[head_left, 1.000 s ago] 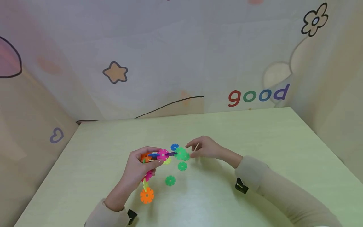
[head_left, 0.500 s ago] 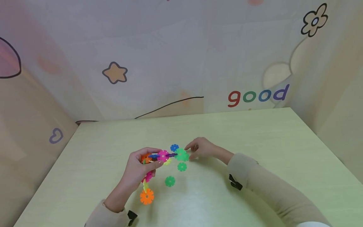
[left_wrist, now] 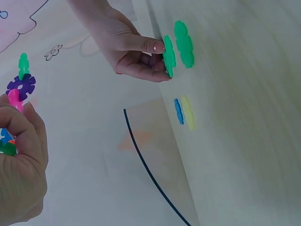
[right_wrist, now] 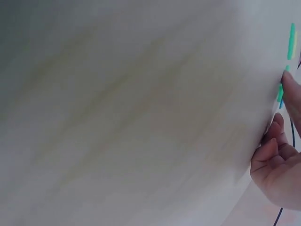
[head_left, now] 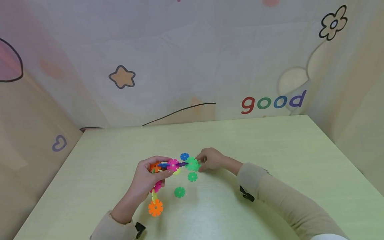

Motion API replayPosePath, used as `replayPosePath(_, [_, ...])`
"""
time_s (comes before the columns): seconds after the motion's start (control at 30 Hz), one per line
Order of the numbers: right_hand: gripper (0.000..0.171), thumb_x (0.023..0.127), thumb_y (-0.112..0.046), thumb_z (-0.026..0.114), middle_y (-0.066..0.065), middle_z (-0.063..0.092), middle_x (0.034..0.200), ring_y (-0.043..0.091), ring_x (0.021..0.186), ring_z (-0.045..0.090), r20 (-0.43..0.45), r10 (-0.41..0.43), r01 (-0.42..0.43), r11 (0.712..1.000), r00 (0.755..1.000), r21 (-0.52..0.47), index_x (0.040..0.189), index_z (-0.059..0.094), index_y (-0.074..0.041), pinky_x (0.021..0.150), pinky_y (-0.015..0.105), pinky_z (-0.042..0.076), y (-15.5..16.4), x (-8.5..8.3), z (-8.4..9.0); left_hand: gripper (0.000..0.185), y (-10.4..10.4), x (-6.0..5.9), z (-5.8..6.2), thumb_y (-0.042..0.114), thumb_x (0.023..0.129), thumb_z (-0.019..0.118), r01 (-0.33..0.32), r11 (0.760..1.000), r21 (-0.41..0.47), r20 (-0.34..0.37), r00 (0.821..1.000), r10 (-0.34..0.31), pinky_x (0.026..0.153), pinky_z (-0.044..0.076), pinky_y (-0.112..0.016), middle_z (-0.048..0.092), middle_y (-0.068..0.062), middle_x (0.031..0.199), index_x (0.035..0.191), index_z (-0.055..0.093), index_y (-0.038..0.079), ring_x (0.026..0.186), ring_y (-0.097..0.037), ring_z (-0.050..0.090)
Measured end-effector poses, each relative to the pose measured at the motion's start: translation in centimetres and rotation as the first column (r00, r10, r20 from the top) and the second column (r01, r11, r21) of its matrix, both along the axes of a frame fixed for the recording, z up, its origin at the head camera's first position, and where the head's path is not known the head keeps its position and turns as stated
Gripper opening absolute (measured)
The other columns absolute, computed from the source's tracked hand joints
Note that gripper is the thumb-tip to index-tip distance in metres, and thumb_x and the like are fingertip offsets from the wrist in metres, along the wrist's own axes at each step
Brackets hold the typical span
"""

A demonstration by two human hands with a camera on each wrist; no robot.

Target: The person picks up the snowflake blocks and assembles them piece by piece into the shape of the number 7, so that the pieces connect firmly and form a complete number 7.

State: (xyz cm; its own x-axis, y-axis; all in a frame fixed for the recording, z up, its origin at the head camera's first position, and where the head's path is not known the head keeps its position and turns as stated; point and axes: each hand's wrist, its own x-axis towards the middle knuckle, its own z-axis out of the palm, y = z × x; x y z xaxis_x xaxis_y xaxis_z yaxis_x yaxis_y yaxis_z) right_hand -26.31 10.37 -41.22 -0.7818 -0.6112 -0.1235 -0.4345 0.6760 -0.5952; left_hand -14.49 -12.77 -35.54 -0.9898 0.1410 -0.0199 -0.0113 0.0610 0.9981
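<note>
The left hand (head_left: 144, 175) grips a chain of linked flower-shaped discs (head_left: 173, 165) extending toward the right hand (head_left: 211, 158), which pinches a green disc (left_wrist: 170, 56). Between the hands, 1 blue disc (head_left: 184, 156) lies on the counter (head_left: 285, 150).

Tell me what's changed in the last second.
The right hand has moved slightly left and toward the wearer; its thumb and fingers now pinch a green disc by the edge. The left hand still holds the disc chain, and the blue disc lies where it was.
</note>
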Motion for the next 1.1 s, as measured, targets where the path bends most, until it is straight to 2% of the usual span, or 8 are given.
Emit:
replayPosePath(0.23, [0.027, 0.071, -0.006, 0.078, 0.001, 0.054, 0.082, 0.015, 0.078, 0.047, 0.026, -0.015, 0.016, 1.000, 1.000, -0.014, 0.092, 0.062, -0.005, 0.072, 0.026, 0.043, 0.0, 0.2, 0.3, 0.032, 0.1, -0.1, -0.1, -0.001, 0.078, 0.070, -0.004, 1.000, 0.005, 0.006, 1.000, 0.004, 0.044, 0.043, -0.019, 0.063, -0.009, 0.081, 0.109, 0.062, -0.001, 0.043, -0.014, 0.049])
replayPosePath(0.57, [0.016, 0.073, -0.005, 0.075, -0.001, 0.056, 0.074, 0.013, 0.070, 0.047, 0.094, 0.001, 0.009, 0.994, 0.996, -0.105, 0.085, 0.065, -0.005, 0.065, 0.024, 0.042, 1.2, 0.2, 0.6, 0.033, 0.2, -0.1, 0.0, -0.002, 0.078, 0.070, -0.002, 1.000, -0.008, 0.017, 1.000, 0.002, 0.046, 0.045, -0.020, 0.062, -0.009, 0.082, 0.110, 0.061, -0.003, 0.044, -0.014, 0.049])
replayPosePath(0.73, [0.012, 0.074, -0.002, 0.073, -0.002, 0.053, 0.067, 0.012, 0.063, 0.045, 0.124, 0.024, 0.002, 0.979, 0.992, -0.205, 0.082, 0.065, -0.002, 0.057, 0.023, 0.040, 1.9, 0.7, 0.8, 0.033, 0.1, -0.2, -0.2, -0.002, 0.078, 0.070, 0.000, 1.000, -0.008, 0.014, 1.000, 0.001, 0.046, 0.045, -0.020, 0.062, -0.009, 0.081, 0.110, 0.062, -0.002, 0.044, -0.014, 0.049])
replayPosePath(0.9, [0.008, 0.076, -0.004, 0.071, -0.003, 0.054, 0.067, 0.012, 0.064, 0.047, 0.123, 0.023, 0.011, 0.962, 0.992, -0.271, 0.082, 0.065, -0.002, 0.061, 0.025, 0.041, 2.4, 1.4, 1.1, 0.032, 0.1, -0.3, -0.4, -0.002, 0.078, 0.069, -0.002, 1.000, -0.003, 0.022, 1.000, 0.002, 0.045, 0.044, -0.020, 0.062, -0.009, 0.080, 0.109, 0.062, -0.001, 0.043, -0.014, 0.048])
replayPosePath(1.1, [0.008, 0.079, -0.007, 0.070, -0.001, 0.060, 0.071, 0.014, 0.067, 0.052, 0.145, -0.016, 0.063, 0.943, 0.989, -0.326, 0.084, 0.066, -0.002, 0.064, 0.027, 0.046, 3.0, 2.4, 2.0, 0.034, 0.1, -0.4, -0.3, 0.000, 0.079, 0.070, 0.002, 1.000, -0.009, 0.023, 1.000, -0.001, 0.046, 0.044, -0.020, 0.062, -0.009, 0.080, 0.111, 0.061, -0.002, 0.044, -0.014, 0.049])
